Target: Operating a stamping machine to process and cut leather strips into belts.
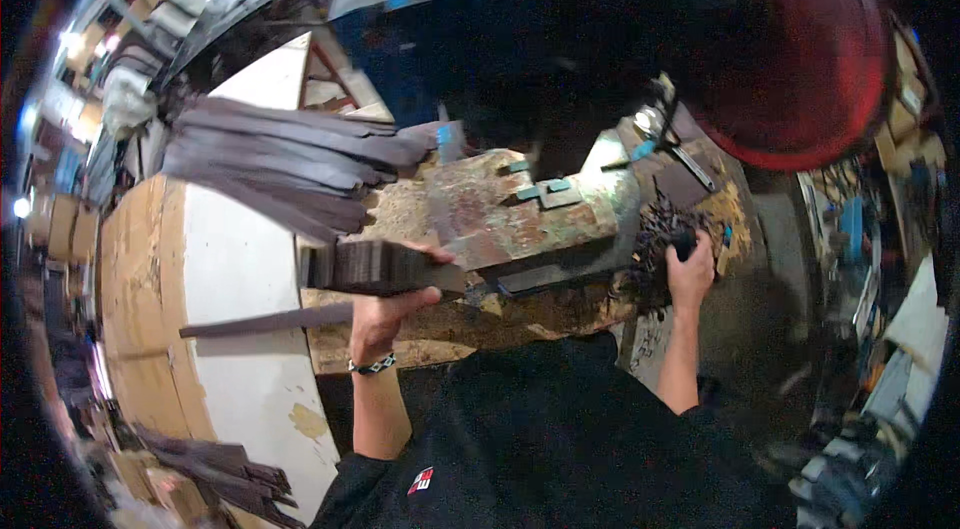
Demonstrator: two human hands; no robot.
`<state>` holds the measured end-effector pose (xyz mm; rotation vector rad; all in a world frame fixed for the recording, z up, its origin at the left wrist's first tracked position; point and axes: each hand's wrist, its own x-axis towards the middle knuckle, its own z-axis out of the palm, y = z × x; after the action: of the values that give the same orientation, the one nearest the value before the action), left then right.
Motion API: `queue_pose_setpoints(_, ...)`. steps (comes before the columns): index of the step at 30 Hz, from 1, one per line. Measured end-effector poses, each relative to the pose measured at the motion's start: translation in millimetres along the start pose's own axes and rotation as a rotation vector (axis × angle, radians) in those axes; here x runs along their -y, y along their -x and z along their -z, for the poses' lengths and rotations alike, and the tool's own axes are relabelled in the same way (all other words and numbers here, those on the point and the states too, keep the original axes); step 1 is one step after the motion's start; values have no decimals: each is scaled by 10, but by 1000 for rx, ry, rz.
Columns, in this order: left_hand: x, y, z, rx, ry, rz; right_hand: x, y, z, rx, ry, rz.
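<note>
My left hand is closed around a thick stack of dark brown strips, thumb on the near side and fingers on the far side. The stack lies level at the left end of a worn metal machine plate. At the right end of the bench, my right hand grips a small black piece, whose exact kind I cannot make out. That hand is beside a heap of small dark scraps. One loose strip extends left from below the stack.
A dark blue machine with a big red wheel rises ahead. A lamp lights its bed, where small metal clamps sit. Long grey-brown strips lie fanned at the left on a white board. An adjustable wrench rests at the right.
</note>
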<state>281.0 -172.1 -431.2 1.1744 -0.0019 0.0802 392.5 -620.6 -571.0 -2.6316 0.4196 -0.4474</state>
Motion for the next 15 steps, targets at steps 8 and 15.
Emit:
queue_pose_setpoints(8, -21, -208, -302, 248, -736, 86, 1235, 137, 1060, 235, -513, 249)
queue_pose_setpoints(15, 191, -282, -511, 361, -827, -8, 2956, 746, 1970, 725, -416, 1732)
